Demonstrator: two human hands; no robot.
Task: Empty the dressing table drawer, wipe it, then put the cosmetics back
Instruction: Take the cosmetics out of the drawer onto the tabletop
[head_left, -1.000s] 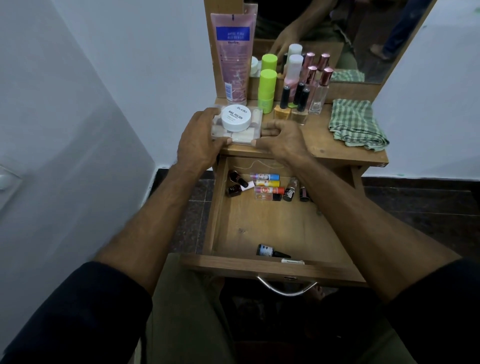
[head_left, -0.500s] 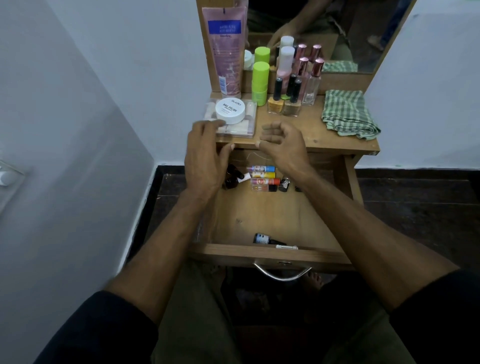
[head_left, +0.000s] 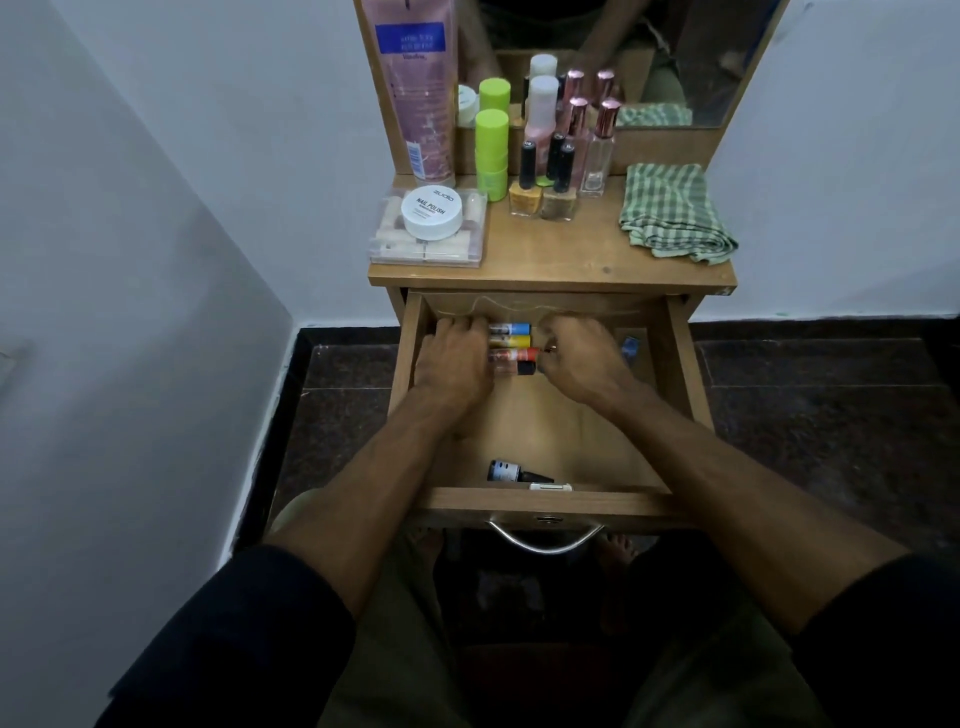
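Flanking slim cylindrical tubes (head_left: 511, 348), both hands reach inside the wooden drawer (head_left: 680, 364).

both hands off the clear box (head_left: 428, 228), left hand (head_left: 457, 358) and right hand (head_left: 579, 361) now down in the drawer (head_left: 678, 364)

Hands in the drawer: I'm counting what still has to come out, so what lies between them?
In the head view, four small tubes lie side by side between the left hand and right hand.
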